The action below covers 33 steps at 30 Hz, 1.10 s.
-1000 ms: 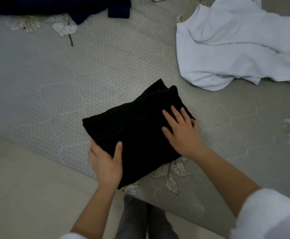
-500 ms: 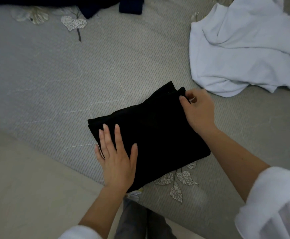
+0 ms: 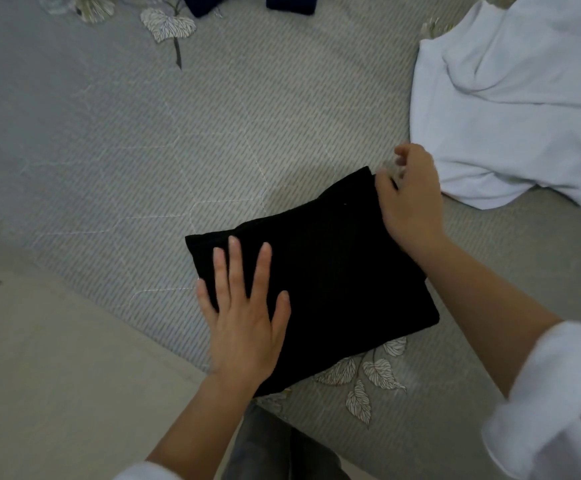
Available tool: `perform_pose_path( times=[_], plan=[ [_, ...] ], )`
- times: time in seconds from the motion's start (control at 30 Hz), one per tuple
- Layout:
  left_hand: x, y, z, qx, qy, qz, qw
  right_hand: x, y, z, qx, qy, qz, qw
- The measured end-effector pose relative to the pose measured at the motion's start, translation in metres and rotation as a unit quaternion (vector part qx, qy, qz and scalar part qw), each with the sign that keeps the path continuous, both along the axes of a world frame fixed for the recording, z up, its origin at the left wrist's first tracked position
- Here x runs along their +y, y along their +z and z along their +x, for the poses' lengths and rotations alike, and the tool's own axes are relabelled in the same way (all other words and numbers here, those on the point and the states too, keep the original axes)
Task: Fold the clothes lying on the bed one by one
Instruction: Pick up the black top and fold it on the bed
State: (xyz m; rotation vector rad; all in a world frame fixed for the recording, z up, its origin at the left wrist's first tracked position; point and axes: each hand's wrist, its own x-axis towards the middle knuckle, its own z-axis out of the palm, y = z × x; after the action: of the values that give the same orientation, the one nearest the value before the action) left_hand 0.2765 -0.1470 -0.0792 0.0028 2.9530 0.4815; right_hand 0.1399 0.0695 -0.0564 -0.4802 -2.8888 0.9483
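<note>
Left hand: where the folded black garment (image 3: 320, 271) lies near the bed's front edge, the left hand (image 3: 244, 320) rests flat on its near-left part, fingers spread and straight, palm down, gripping nothing.
Left arm: it comes up from the lower middle of the view, forearm bare, a white cuff just showing at the bottom edge.
Right hand: the right hand (image 3: 412, 199) sits at the garment's far-right corner, fingers curled inward; the thumb and fingertips seem to pinch the corner, but blur there makes it impossible to tell whether cloth is truly held.
Right arm: it reaches in from the lower right, forearm bare, the white sleeve (image 3: 555, 403) pushed back toward the elbow.
Black garment: a compact rectangle, set at a slant on the grey leaf-print bedspread (image 3: 143, 150), its near corner under the left palm.
White garment: the white garment (image 3: 510, 98) lies crumpled at the upper right, just beyond the right hand, cut off by the right edge.
Dark garment: navy cloth (image 3: 247, 1) shows only as scraps at the top edge.
Hard to see: the black folds show almost no detail.
</note>
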Motion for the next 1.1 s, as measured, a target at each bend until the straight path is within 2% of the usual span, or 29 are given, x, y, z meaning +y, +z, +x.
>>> perform_pose_path(
  times=[0.07,0.13,0.2,0.23,0.3,0.37,0.47,0.5,0.57,0.63,0.7,0.77,0.8,0.87,0.97,1.1],
  plan=[
    [0.007,0.003,-0.006,0.035,-0.078,-0.03,0.996,-0.011,-0.002,0.025,0.054,0.097,0.106,0.988],
    [0.009,0.002,-0.012,0.026,-0.135,-0.074,0.988,-0.016,-0.01,0.053,0.059,0.224,0.158,0.96],
    [0.003,-0.005,-0.021,-0.019,-0.126,-0.094,0.987,-0.01,-0.023,0.07,-0.004,0.319,0.222,0.921],
    [-0.001,-0.009,-0.025,-0.038,-0.109,-0.089,0.989,-0.003,-0.03,0.072,-0.048,0.322,0.244,0.913],
    [-0.007,-0.014,-0.031,-0.059,-0.071,-0.062,0.994,0.012,-0.041,0.07,-0.125,0.248,0.235,0.931],
    [-0.007,-0.015,-0.033,-0.064,-0.033,-0.024,0.997,0.024,-0.045,0.066,-0.178,0.129,0.164,0.962],
    [-0.011,-0.01,-0.027,-0.066,0.099,0.058,0.991,0.034,-0.039,0.065,-0.19,0.027,0.045,0.98],
    [-0.013,-0.007,-0.024,-0.075,0.169,0.092,0.978,0.035,-0.036,0.065,-0.184,0.012,0.015,0.983],
    [-0.019,0.003,-0.014,-0.111,0.304,0.166,0.932,0.033,-0.026,0.069,-0.178,-0.021,-0.035,0.983],
    [-0.021,0.015,-0.004,-0.158,0.378,0.243,0.879,0.029,-0.015,0.075,-0.18,-0.061,-0.092,0.977],
    [-0.026,0.028,0.0,-0.212,0.426,0.346,0.808,0.022,-0.001,0.081,-0.211,-0.124,-0.184,0.952],
    [-0.032,0.044,-0.005,-0.276,0.459,0.436,0.723,0.017,0.014,0.091,-0.242,-0.185,-0.289,0.907],
    [-0.035,0.053,-0.009,-0.293,0.452,0.448,0.714,0.017,0.023,0.098,-0.248,-0.199,-0.323,0.891],
    [-0.037,0.071,-0.014,-0.29,0.396,0.422,0.762,0.018,0.044,0.116,-0.244,-0.206,-0.354,0.879],
    [-0.02,0.1,-0.012,-0.252,0.293,0.389,0.836,0.027,0.077,0.156,-0.201,-0.195,-0.343,0.897],
    [0.04,0.14,0.012,-0.24,0.147,0.351,0.893,0.051,0.113,0.223,-0.141,-0.194,-0.323,0.915]
  ],
)
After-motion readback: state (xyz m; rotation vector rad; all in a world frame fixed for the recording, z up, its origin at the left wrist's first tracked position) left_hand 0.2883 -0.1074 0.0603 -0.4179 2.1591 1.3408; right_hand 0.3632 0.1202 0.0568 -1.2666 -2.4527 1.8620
